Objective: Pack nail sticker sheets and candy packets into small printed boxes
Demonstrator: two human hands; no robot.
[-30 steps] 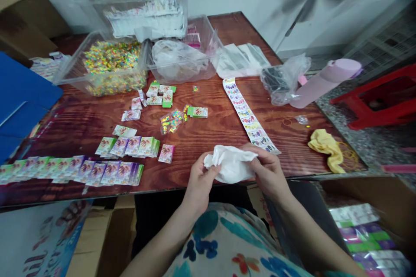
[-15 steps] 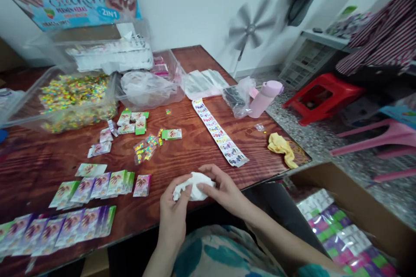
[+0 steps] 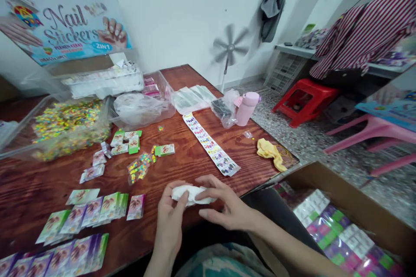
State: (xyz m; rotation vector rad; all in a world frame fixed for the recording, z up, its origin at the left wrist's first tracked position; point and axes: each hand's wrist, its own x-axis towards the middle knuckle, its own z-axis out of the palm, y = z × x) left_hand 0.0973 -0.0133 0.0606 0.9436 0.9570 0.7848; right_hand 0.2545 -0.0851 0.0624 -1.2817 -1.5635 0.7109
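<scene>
Both my hands hold a crumpled white tissue (image 3: pixel 190 193) at the near edge of the wooden table (image 3: pixel 195 162). My left hand (image 3: pixel 169 216) grips its left end with the thumb on top. My right hand (image 3: pixel 224 204) presses fingers flat over its right end. Rows of small nail sticker packets (image 3: pixel 97 210) lie to the left of my hands. A long strip of nail stickers (image 3: pixel 211 147) runs diagonally just beyond my right hand. A small clear bag of coloured candy (image 3: pixel 138 169) lies further in.
Clear tubs hold coloured candy (image 3: pixel 65 125) and plastic bags (image 3: pixel 139 106) at the back. A pink bottle (image 3: pixel 247 108) and a yellow cloth (image 3: pixel 269 153) lie at the right. A cardboard box of packets (image 3: pixel 338 229) stands on the floor. A person in stripes (image 3: pixel 364 30) sits by a red stool (image 3: pixel 305 99).
My head has lifted, bringing the wall, poster and the other person into sight. The tissue has been pressed smaller and flatter between my hands.
</scene>
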